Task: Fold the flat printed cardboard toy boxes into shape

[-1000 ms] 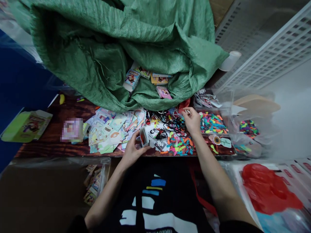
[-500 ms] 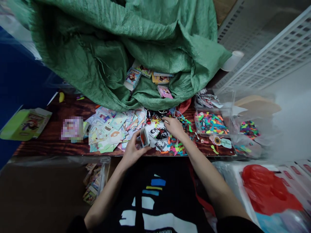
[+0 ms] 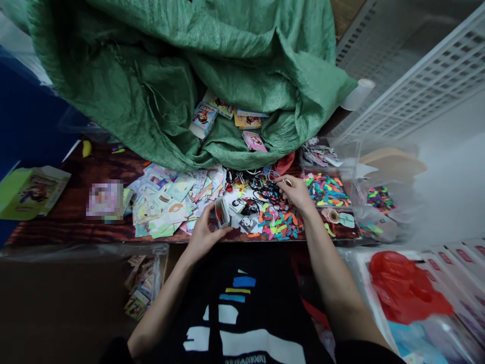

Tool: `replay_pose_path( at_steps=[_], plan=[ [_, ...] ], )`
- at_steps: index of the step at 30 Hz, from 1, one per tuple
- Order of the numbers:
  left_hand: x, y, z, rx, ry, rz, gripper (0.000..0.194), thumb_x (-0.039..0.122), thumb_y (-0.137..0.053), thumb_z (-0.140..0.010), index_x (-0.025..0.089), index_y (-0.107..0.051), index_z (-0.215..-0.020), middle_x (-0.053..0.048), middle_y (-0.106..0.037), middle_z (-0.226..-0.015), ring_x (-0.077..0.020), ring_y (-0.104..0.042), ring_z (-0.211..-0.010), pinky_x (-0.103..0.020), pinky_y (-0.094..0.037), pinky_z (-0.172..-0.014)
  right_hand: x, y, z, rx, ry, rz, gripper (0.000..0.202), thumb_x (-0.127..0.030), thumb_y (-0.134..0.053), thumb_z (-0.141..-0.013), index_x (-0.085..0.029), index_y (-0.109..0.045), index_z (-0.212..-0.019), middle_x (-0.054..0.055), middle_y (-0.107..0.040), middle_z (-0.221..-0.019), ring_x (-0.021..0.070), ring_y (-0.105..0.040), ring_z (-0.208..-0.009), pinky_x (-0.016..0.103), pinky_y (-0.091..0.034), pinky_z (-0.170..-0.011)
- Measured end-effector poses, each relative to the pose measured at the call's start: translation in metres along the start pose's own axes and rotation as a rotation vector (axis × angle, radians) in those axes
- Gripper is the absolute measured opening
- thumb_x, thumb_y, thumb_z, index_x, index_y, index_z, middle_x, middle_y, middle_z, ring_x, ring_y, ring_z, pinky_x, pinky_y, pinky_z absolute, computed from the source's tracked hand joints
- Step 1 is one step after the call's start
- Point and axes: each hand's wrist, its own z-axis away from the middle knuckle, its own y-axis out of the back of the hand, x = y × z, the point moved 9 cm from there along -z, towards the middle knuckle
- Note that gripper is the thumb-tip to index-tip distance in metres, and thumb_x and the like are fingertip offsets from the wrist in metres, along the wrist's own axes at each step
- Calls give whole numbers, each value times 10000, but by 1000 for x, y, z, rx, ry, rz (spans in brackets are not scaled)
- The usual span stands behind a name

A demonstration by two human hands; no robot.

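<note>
Left hand [image 3: 202, 230]: I see the thumb and fingers closed around the sides of a small open box [image 3: 223, 212]. The box is held at the front edge of the dark wood-patterned table [image 3: 76, 227], tilted, mouth up; something orange-red shows inside, too small to identify.

Right hand [image 3: 297, 193]: thumb and forefinger drawn close together at the edge of a tangle of black cords [image 3: 271, 191]. A pale loop shows at the fingers; I cannot tell whether it is a ring or cord, nor whether anything is pinched.

Between the hands I note black-and-white cards [image 3: 247, 223] just beside the box, and a scatter of bright balloon-shaped pieces [image 3: 280, 225] nearer the right forearm. More such pieces fill a clear tray [image 3: 326, 207] to the right of the right hand. A heap of printed paper cards [image 3: 170, 202] spreads left of the box. Behind, a green woven sack [image 3: 242, 60] gapes open, several printed cartons [image 3: 204, 119] lying in its folds.
</note>
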Motion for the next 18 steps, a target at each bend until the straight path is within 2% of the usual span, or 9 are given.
replay_pose_path(
  at_steps=[4, 8, 12, 18],
  plan=[
    [6, -2, 0, -10, -35, -12, 707, 337, -807, -699, 241, -499, -1329, -101, -569, -1367, -295, -558, -1272, -435, -459, -1055, 4, 4, 5, -29, 29, 39, 190, -367, -583, -763, -210, -679, -810, -32, -574, -564, 130, -483, -419, 251, -334, -452],
    [8, -7, 1, -32, -37, -26, 683, 327, -796, -704, 245, -507, -1318, -89, -567, -1364, -282, -567, -1248, -418, -476, -1033, -1, 12, 8, 46, 155, 256, 154, -308, -579, -790, -207, -690, -757, 3, -647, -626, 173, -582, -598, 267, -393, -601],
    [4, -12, 1, -41, -14, -31, 697, 333, -794, -707, 246, -498, -1332, -92, -561, -1374, -286, -566, -1256, -421, -467, -1045, 3, 13, 10, 96, 154, 420, 180, -277, -558, -832, -209, -724, -811, 27, -715, -710, 203, -638, -706, 273, -409, -678],
    [2, -14, -1, -41, -1, -10, 708, 355, -801, -699, 235, -494, -1325, -105, -574, -1365, -289, -578, -1242, -442, -449, -1066, -5, 4, 8, 25, 128, 490, 207, -277, -546, -895, -230, -747, -904, 47, -778, -907, 227, -700, -863, 279, -448, -746]
  ],
)
